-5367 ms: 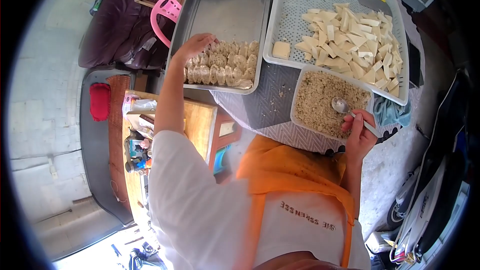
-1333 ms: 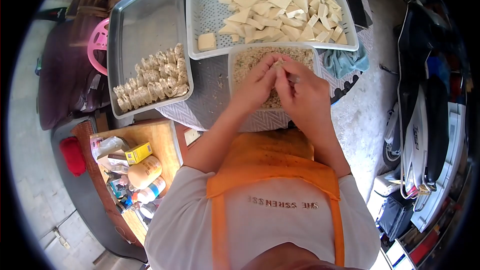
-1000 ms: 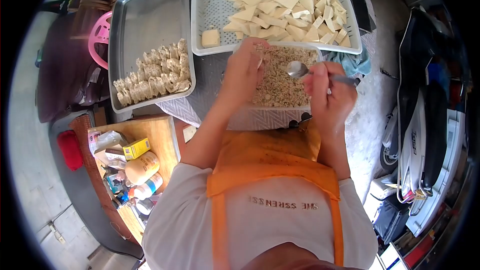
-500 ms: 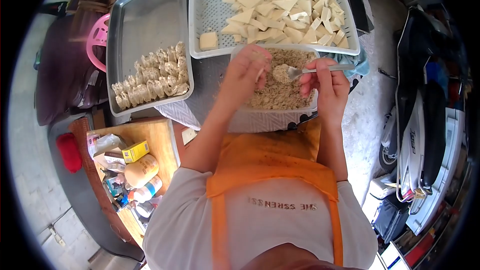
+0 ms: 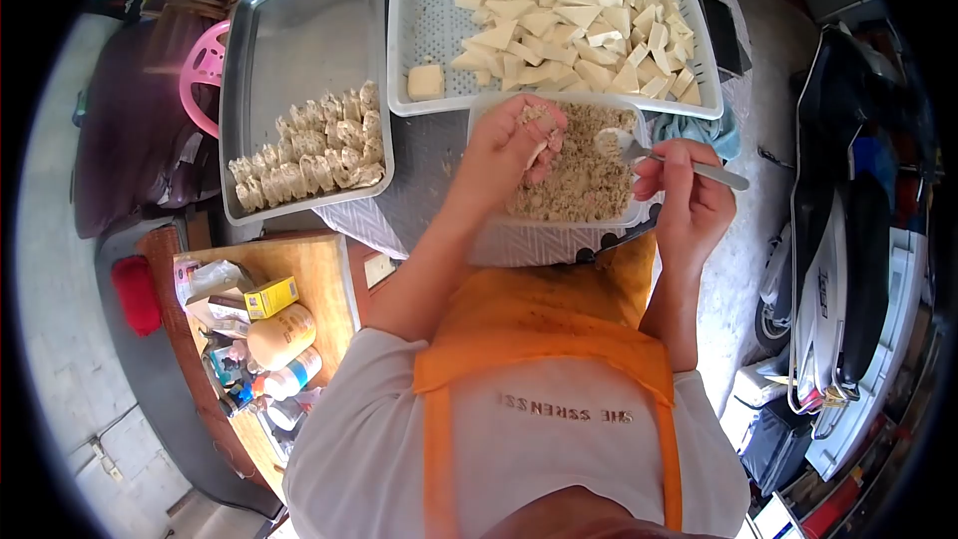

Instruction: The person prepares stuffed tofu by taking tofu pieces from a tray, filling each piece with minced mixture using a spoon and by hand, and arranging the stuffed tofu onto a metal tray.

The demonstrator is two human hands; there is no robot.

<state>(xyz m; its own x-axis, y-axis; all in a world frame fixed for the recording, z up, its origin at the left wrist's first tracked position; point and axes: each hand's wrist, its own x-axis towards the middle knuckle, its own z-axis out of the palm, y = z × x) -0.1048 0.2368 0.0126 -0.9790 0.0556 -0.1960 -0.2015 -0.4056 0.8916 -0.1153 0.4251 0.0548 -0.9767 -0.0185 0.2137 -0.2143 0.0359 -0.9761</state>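
My left hand (image 5: 514, 150) is curled above the left part of the filling container, its fingers round a pale piece with crumbly filling (image 5: 536, 116) on it. My right hand (image 5: 687, 185) grips a metal spoon (image 5: 720, 176) by its handle. The spoon's bowl is over the right side of the brown crumbly filling (image 5: 579, 175), in a white rectangular container (image 5: 641, 215). Behind it, a white perforated tray (image 5: 401, 20) holds many pale cut pieces (image 5: 589, 25) and one separate block (image 5: 426, 82). Rows of filled pieces (image 5: 309, 155) lie in the metal tray (image 5: 304, 35) at the left.
A grey patterned cloth (image 5: 414, 155) covers the table, with a teal cloth (image 5: 704, 130) at its right edge. At the lower left, a wooden table (image 5: 329, 274) carries bottles and boxes. A pink chair (image 5: 203, 75) stands beyond the metal tray, and a scooter (image 5: 833, 289) is at the right.
Since half a second ago, the spoon has moved right and now points down to the right at its handle end. My left hand has shifted slightly right, showing filling at its fingers.
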